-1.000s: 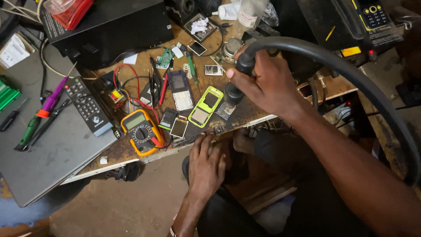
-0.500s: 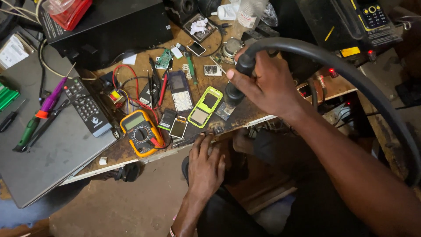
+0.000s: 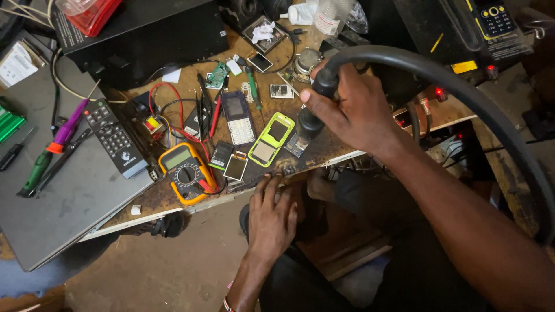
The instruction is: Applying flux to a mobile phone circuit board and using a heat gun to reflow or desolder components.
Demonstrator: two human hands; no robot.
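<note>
My right hand (image 3: pixel 358 112) grips the black handle of a hot-air tool (image 3: pixel 312 118) with a thick black hose (image 3: pixel 462 86) arching off to the right. Its nozzle points down at a small circuit board (image 3: pixel 296 145) near the bench's front edge. Beside the board lies a lime-green phone frame (image 3: pixel 272 138). My left hand (image 3: pixel 272 216) rests flat at the front edge of the wooden bench (image 3: pixel 173 202), fingertips touching it just below the green frame, holding nothing.
A yellow multimeter (image 3: pixel 186 172) with red and black leads, a grey keypad phone (image 3: pixel 237 118), small screens, a remote control (image 3: pixel 114 138), and purple and green screwdrivers (image 3: pixel 52 147) on a grey laptop lid (image 3: pixel 63 202) crowd the bench. A black box (image 3: pixel 144 34) stands behind.
</note>
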